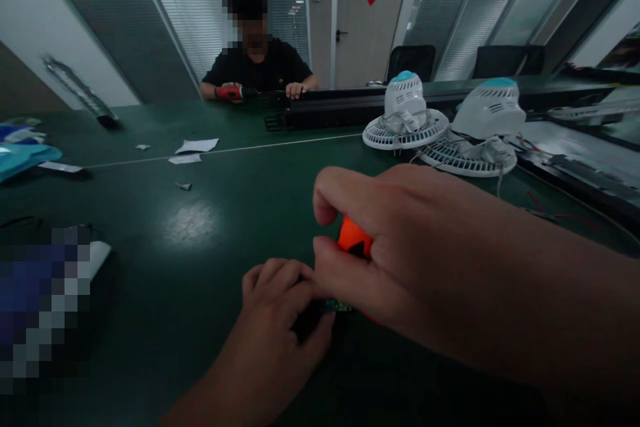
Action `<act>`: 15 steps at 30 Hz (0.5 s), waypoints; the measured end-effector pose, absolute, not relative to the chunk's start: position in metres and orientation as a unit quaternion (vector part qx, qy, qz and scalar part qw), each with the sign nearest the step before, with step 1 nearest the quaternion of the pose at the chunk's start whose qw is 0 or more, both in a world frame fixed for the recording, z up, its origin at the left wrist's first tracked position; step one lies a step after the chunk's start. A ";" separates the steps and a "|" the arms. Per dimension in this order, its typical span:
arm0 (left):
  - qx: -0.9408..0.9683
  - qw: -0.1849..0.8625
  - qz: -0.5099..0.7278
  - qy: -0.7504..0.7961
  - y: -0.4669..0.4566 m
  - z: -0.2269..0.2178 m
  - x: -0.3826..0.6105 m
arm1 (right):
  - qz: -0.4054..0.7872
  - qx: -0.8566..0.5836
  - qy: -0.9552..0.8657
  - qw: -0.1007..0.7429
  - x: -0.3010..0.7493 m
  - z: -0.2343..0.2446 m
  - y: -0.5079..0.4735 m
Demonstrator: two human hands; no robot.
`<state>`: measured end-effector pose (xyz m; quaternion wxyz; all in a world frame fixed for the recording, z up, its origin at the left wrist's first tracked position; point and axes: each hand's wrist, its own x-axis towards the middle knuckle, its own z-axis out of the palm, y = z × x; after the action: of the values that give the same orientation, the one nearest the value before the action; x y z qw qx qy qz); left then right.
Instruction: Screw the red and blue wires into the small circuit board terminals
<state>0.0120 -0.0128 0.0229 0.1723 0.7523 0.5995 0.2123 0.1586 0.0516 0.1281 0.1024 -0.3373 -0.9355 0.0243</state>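
My right hand (380, 240) is closed around an orange-and-black screwdriver (354, 238). Only the rounded handle end shows between thumb and fingers; its shaft and tip are hidden under the hand. Low over the dark green table, my left hand (280, 320) is curled with its thumb and fingers at a small green circuit board (339, 305). Most of that board is covered by both hands. The two hands touch or overlap at the left fingertips, right above the board.
Two white fan-like units (405, 113) with blue tops stand at the back right, wires trailing. Across the table (240, 213), a person (257, 67) holds a red power tool (230, 92) by long black rails (320, 110). Paper scraps (197, 146) and a blue bag (27, 157) lie left.
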 end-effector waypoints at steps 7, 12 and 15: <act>0.750 0.188 0.235 0.589 -0.021 0.005 -0.004 | 0.001 -0.379 -0.918 0.119 0.160 0.141 0.036; 0.749 0.194 0.218 0.596 -0.018 0.012 -0.003 | -0.019 -0.336 -0.938 0.080 0.161 0.151 0.036; 0.747 0.205 0.202 0.599 -0.017 0.015 -0.002 | 0.031 -0.341 -0.935 0.088 0.162 0.136 0.053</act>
<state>-0.0017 -0.0169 0.0151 0.2052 0.7473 0.5989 0.2020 0.1616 0.0529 0.1357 0.0881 -0.3413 -0.9353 0.0310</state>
